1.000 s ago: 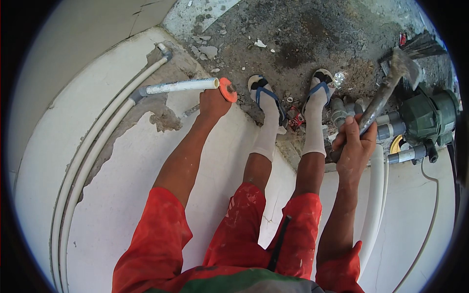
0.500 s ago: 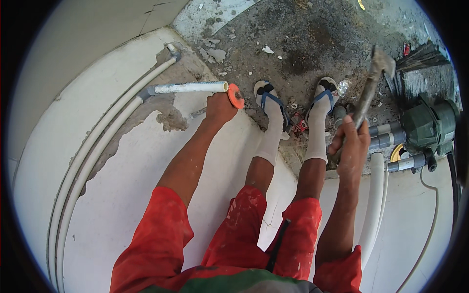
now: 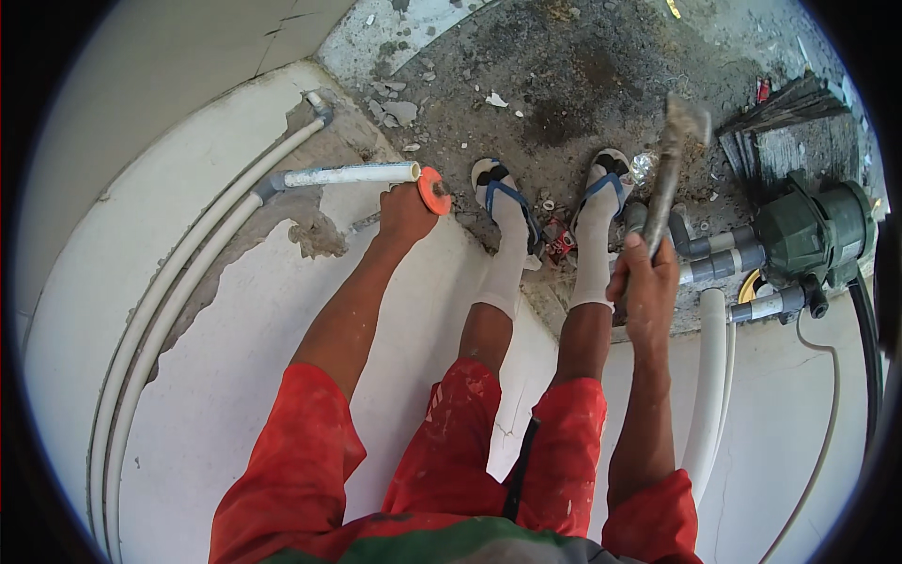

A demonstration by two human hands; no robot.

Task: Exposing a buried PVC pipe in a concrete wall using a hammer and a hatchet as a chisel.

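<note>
My left hand point(image 3: 406, 214) is closed around a chisel point(image 3: 434, 192) with a round orange guard. Its metal shaft shows faintly beyond the fist, against the wall by the broken plaster point(image 3: 317, 233). Just above this fist runs a short white pipe point(image 3: 352, 174) with an open end, joined to a grey elbow point(image 3: 272, 182). On the right, my right hand point(image 3: 650, 282) grips a hammer point(image 3: 665, 179) by its worn handle. The hammer's head is up, somewhat blurred, and apart from the chisel.
Two white pipes point(image 3: 178, 258) run along a chiselled groove in the left wall. A green pump point(image 3: 813, 235) with grey fittings stands at right, beside dark weathered wood point(image 3: 799, 141). Rubble point(image 3: 401, 113) litters the rough floor around my feet in sandals point(image 3: 507, 193).
The hammer and my right hand have moved left, nearer the chisel. The whole view has shifted slightly, while my left hand stays by the open pipe end.
</note>
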